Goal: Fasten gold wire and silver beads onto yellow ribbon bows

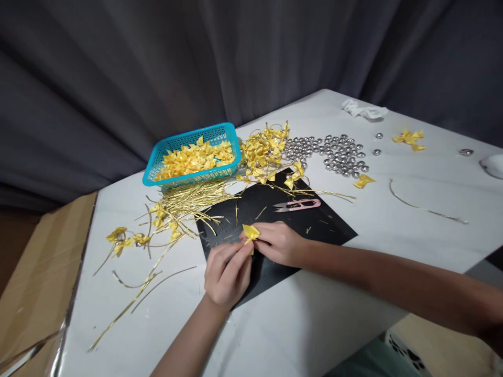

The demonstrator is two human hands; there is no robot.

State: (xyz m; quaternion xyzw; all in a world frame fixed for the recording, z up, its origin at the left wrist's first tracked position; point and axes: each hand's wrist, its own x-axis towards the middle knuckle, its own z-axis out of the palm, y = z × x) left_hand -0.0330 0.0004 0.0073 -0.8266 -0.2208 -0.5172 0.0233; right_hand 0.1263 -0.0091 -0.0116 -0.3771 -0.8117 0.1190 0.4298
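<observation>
A small yellow ribbon bow (pixel 250 232) is pinched between both of my hands over a black mat (pixel 275 209). My left hand (pixel 226 272) grips it from below with fingers pressed together. My right hand (pixel 277 242) closes on it from the right. Pink thread snips (pixel 297 204) lie on the mat just beyond my right hand. Thin gold wire strands (pixel 188 201) are heaped left of the mat.
A teal basket (pixel 230 135) of yellow bows stands at the back. Finished bows on gold wire (pixel 265 149) and several silver bells (pixel 334 152) lie behind the mat. Loose bows (pixel 408 137), a white cloth (pixel 363 110) and a cardboard box (pixel 39 283) sit around.
</observation>
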